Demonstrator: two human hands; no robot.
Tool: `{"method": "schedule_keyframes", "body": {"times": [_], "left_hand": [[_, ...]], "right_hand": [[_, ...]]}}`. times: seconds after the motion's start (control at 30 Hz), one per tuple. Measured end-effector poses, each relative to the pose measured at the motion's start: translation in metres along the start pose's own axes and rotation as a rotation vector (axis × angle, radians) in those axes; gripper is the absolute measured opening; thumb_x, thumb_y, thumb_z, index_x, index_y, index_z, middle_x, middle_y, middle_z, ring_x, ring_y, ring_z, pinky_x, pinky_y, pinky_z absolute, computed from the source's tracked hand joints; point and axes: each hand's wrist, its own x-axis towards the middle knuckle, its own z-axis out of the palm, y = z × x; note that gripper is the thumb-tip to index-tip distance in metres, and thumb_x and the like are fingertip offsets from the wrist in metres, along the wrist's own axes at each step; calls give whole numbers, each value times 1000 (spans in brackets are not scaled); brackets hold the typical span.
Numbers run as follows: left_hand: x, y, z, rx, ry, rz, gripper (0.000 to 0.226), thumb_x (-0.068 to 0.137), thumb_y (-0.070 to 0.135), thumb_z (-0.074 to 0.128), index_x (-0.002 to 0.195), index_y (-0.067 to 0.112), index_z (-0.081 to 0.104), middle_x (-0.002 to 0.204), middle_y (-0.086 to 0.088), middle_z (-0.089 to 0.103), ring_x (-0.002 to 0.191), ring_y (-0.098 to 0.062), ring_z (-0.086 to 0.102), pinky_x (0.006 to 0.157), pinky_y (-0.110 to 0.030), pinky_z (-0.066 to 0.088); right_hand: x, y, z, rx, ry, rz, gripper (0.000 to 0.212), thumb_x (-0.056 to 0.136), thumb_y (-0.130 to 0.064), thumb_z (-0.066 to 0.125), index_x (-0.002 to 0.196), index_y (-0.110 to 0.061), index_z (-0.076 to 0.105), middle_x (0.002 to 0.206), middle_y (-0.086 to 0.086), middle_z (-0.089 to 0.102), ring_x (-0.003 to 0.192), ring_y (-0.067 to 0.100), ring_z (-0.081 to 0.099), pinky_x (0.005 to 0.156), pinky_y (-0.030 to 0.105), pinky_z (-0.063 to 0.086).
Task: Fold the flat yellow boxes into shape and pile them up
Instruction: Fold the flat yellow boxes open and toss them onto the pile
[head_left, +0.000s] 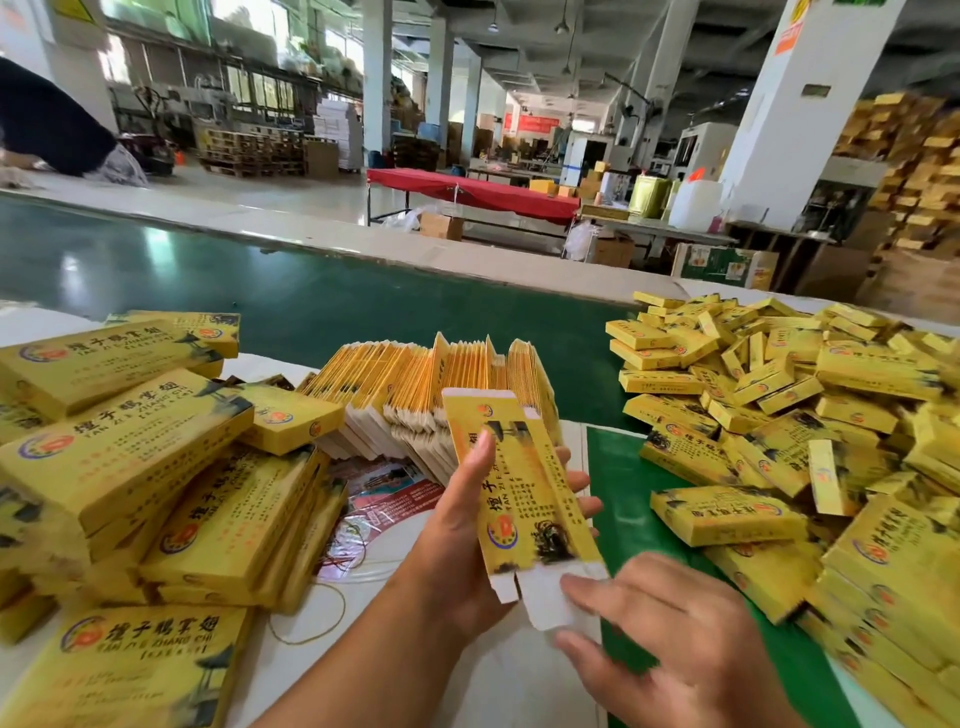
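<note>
My left hand (457, 525) grips a flat yellow box (514, 488) upright in front of me, thumb on its printed face and fingers behind it. The box's white bottom flap (550, 603) hangs open at its lower end. My right hand (660, 639) touches that flap with its fingertips; the hand is blurred. Behind the held box a row of flat yellow boxes (415, 395) stands on edge. A loose pile of folded yellow boxes (789, 415) covers the table to the right. Larger folded yellow boxes (156, 467) are stacked at the left.
A green conveyor belt (260, 280) runs across behind the work area. A green mat (628, 499) lies under the right pile. Printed leaflets and rubber bands (363, 519) lie on the white table. Another person's dark sleeve (47, 119) shows at the far left.
</note>
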Motion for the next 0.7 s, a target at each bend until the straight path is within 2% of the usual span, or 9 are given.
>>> {"method": "schedule_keyframes", "body": {"times": [0.07, 0.17, 0.23, 0.3, 0.37, 0.47, 0.53, 0.6, 0.7], "left_hand": [[-3, -2, 3, 205, -1, 24, 91, 57, 53, 81, 131, 7, 56, 114, -17, 59, 104, -29, 59, 102, -49, 45], [-8, -6, 15, 928, 42, 156, 79, 57, 55, 73, 130, 40, 49, 113, 15, 59, 106, -4, 57, 93, -26, 50], [-9, -11, 18, 1435, 111, 282, 93, 56, 69, 71, 138, 47, 33, 117, 24, 45, 110, 2, 48, 93, -23, 48], [-8, -15, 17, 1718, 168, 330, 110, 52, 77, 67, 145, 43, 18, 118, 23, 34, 110, 0, 40, 95, -26, 45], [-7, -19, 12, 1840, 205, 327, 117, 50, 81, 63, 146, 43, 8, 121, 21, 28, 114, -4, 35, 99, -28, 42], [-7, -23, 7, 1943, 224, 344, 118, 50, 83, 60, 146, 41, 6, 126, 18, 27, 119, -7, 32, 104, -32, 39], [-7, -27, 8, 1958, 233, 350, 113, 49, 83, 60, 142, 40, 13, 125, 17, 29, 117, -7, 33, 103, -34, 41], [-7, -32, 9, 1970, 244, 362, 105, 49, 82, 60, 136, 39, 18, 120, 16, 30, 112, -6, 33, 99, -31, 42], [-6, -35, 11, 1978, 276, 376, 98, 50, 80, 58, 131, 38, 21, 112, 18, 29, 101, -2, 29, 90, -23, 35]], "right_hand": [[1, -4, -4, 173, 0, 165, 35, 85, -46, 65, 91, -15, 80, 66, -11, 59, 58, -4, 51, 51, 12, 43], [2, -5, -7, 420, 98, 423, 29, 89, -47, 57, 98, -27, 75, 64, -12, 63, 53, 2, 55, 45, 16, 41], [2, -1, -9, 619, 187, 568, 28, 87, -47, 51, 102, -34, 71, 66, -7, 67, 53, 6, 57, 46, 18, 44], [0, 4, -13, 730, 270, 712, 35, 82, -54, 51, 108, -39, 67, 76, 3, 70, 58, 15, 63, 48, 23, 49], [-1, 9, -16, 706, 315, 766, 38, 79, -54, 58, 115, -42, 61, 85, 4, 70, 66, 16, 67, 49, 26, 52], [-2, 13, -20, 543, 305, 674, 35, 85, -30, 68, 119, -36, 61, 91, -6, 69, 68, 12, 67, 49, 27, 53], [-3, 15, -20, 373, 239, 605, 29, 86, -19, 66, 114, -26, 68, 88, -12, 69, 71, 4, 66, 54, 17, 51], [-3, 16, -20, 246, 152, 588, 23, 86, -20, 65, 107, -19, 72, 93, -13, 69, 85, 0, 65, 68, 11, 50], [-1, 15, -22, 255, 50, 658, 27, 84, -31, 64, 109, -24, 71, 102, -14, 67, 99, 0, 63, 81, 13, 50]]}}
